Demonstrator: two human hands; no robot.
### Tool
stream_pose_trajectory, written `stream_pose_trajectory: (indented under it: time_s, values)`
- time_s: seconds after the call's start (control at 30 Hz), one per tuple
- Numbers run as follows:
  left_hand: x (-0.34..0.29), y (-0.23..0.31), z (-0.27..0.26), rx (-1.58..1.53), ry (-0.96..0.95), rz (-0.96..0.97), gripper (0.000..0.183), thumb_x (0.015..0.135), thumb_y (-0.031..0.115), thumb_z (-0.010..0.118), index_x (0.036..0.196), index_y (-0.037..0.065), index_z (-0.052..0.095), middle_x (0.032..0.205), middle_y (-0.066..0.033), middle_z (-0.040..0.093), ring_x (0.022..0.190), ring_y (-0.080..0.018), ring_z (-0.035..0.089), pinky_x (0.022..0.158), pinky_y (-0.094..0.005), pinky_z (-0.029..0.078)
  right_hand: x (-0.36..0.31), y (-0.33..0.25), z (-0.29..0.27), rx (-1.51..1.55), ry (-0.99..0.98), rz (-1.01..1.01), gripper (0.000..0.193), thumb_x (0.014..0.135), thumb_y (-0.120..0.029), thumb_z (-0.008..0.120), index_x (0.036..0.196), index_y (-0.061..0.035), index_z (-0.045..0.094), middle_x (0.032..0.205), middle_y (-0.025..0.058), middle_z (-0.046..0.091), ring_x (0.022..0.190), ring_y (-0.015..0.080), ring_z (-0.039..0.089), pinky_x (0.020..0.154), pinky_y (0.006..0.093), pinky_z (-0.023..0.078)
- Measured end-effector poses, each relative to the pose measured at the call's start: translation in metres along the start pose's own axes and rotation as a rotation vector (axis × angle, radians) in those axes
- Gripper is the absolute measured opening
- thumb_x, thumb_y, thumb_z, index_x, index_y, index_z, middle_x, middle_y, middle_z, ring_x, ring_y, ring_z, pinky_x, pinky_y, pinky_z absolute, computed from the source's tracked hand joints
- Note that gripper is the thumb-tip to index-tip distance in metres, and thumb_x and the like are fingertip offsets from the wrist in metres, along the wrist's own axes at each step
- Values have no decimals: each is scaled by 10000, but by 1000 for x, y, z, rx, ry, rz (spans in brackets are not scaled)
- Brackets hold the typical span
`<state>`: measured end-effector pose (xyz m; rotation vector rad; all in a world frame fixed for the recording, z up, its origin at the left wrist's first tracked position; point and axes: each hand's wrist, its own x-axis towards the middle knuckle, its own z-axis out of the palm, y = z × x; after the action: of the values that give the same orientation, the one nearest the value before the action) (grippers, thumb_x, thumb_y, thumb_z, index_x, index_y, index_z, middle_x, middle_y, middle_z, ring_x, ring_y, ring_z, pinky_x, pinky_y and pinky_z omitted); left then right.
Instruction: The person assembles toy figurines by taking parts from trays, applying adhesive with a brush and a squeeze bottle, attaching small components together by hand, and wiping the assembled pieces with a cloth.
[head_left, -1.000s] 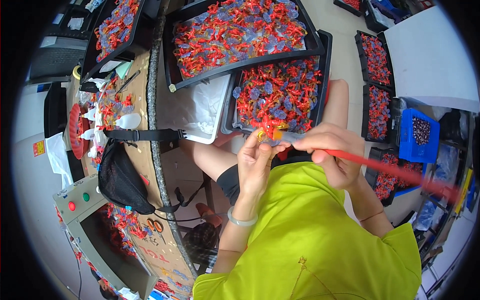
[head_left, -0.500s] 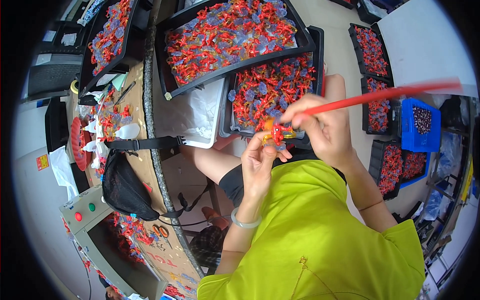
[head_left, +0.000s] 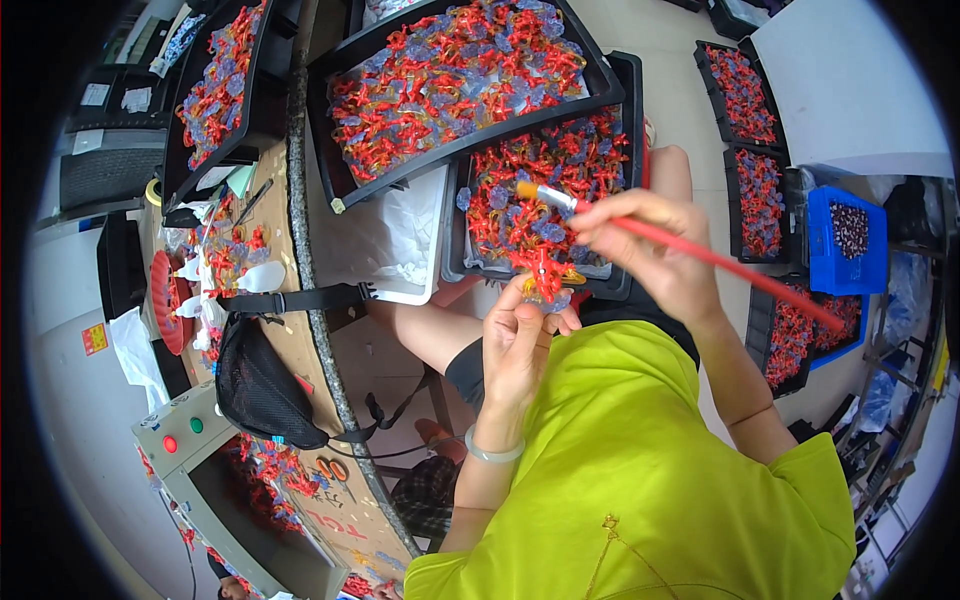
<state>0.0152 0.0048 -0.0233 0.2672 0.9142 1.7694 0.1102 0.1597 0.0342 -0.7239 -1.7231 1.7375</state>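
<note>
A small red figurine (head_left: pixel 541 274) with a translucent bluish base is pinched upright in the fingers of my left hand (head_left: pixel 515 340). My right hand (head_left: pixel 650 245) is closed round the red handle of a paintbrush (head_left: pixel 690 248). The brush has a silver ferrule and tan bristles, which hover up and left of the figurine, apart from it. Behind both hands lies a black crate (head_left: pixel 550 200) of similar red figurines with purple-blue pieces.
A tilted black crate (head_left: pixel 455 90) full of figurines rests above the nearer one. On the left, a workbench (head_left: pixel 285 225) bears white bottles (head_left: pixel 262 277), a black mesh pouch (head_left: pixel 262 385) and a grey machine (head_left: pixel 190 425). Figurine crates (head_left: pixel 755 200) and a blue bin (head_left: pixel 850 265) stand at right.
My right hand has swung the brush away from the figurine; its bristles now point up-left and its handle slopes down-right. The left hand keeps its hold, with the figurine more exposed.
</note>
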Motion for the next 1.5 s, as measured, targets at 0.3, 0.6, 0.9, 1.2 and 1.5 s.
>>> stream_pose_trajectory:
  time_s: [0.3,0.6,0.9,1.2,1.5]
  values:
    - [0,4,10,-21,32,-32,449,931,317,565,1212,-26,495,1020,-82,617,774,-140,587,701,-234,462,-18,13,15,182,70,138,58,801,66,645,842,25,646,791,65,670,751,79,633,676,223,517]
    - [-4,4,12,-96,37,-5,432,911,303,599,1175,-24,498,1032,-88,612,798,-156,590,715,-243,472,-16,4,12,251,31,130,145,858,21,623,1001,38,626,918,72,664,820,96,637,750,223,518]
    - [-4,-1,8,-13,46,125,388,879,258,655,1153,56,470,1074,-112,611,965,-227,632,842,-333,511,-31,-5,-11,-176,-141,-188,265,911,-200,611,943,58,663,773,103,653,652,133,608,612,243,486]
    - [-4,-2,14,166,158,164,438,748,4,763,1034,21,433,1199,-172,519,1040,-233,602,890,-326,510,-39,-3,-8,-180,-52,-132,121,861,-85,645,871,34,669,767,105,663,658,143,623,596,246,480]
    - [0,0,16,702,250,485,534,618,-31,841,980,35,453,1166,-122,465,985,-143,551,836,-294,500,-39,-6,-5,-307,-68,-277,79,815,-74,690,825,3,679,735,85,677,593,169,607,553,263,473]
